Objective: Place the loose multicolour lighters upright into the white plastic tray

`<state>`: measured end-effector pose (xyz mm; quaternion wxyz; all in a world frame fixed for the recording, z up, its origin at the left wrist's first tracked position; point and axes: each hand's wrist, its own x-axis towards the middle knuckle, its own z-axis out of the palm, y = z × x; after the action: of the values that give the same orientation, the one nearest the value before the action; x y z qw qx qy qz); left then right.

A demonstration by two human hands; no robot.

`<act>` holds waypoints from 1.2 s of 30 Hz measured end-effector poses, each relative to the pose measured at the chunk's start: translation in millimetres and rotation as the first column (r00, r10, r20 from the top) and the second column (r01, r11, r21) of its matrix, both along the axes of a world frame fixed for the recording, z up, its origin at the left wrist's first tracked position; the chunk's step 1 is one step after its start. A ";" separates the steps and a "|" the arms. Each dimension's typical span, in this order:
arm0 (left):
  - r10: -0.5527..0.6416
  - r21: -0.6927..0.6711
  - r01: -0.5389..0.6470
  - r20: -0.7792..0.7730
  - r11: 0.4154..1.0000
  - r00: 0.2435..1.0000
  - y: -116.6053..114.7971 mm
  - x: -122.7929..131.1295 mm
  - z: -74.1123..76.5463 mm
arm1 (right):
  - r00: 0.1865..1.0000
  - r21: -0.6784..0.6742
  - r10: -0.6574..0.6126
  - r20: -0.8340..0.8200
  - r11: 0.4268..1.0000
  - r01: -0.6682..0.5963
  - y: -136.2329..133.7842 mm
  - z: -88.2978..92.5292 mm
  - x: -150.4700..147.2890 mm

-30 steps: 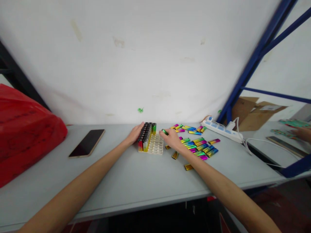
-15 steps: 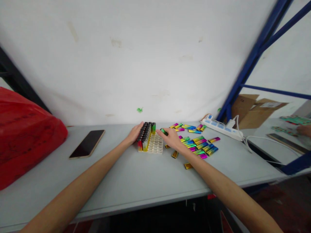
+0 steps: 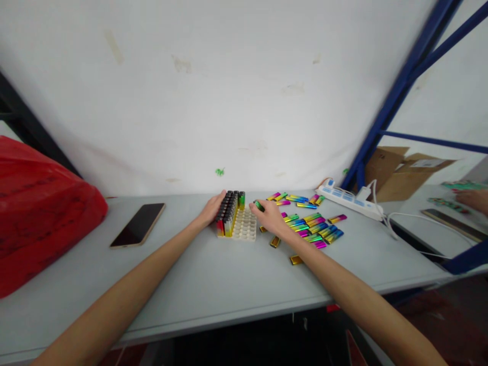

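A white rack (image 3: 246, 227) with rows of holes stands on the table. Its left part holds several upright lighters (image 3: 229, 211) with dark tops and shiny coloured bodies; the holes at the right are bare. Against the rack's left side, my left hand (image 3: 211, 209) holds it, the fingers partly hidden behind the lighters. My right hand (image 3: 271, 216) pinches a green lighter (image 3: 259, 205) between thumb and fingers, tilted, just right of the rack's far end. Several loose lighters (image 3: 314, 229) in metallic gradient colours lie flat to the right of this hand, some hidden by the forearm.
A phone (image 3: 138, 225) and a red plastic bag (image 3: 46, 213) lie on the left. At the right are a white power strip (image 3: 351, 201) with cables, a blue metal frame (image 3: 396, 96) and a cardboard box (image 3: 404, 175). Another person's hand (image 3: 473, 198) shows at the far right.
My right hand has shifted slightly right with the green lighter, which now points more steeply. My left hand and the rack keep their places. The other person's hand has moved left.
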<state>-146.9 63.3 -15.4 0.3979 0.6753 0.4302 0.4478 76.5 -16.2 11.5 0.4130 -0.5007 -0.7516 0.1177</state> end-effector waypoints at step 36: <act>0.014 0.002 -0.014 -0.028 1.000 1.000 -0.9 0.4 0.6 | 0.838 0.075 0.002 0.546 0.996 -0.051 21.6 19.0 16.8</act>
<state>-146.6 62.4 -14.8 0.3881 0.6790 0.4401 0.4413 93.3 5.4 30.5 0.2017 -0.4846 -0.8493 -0.0567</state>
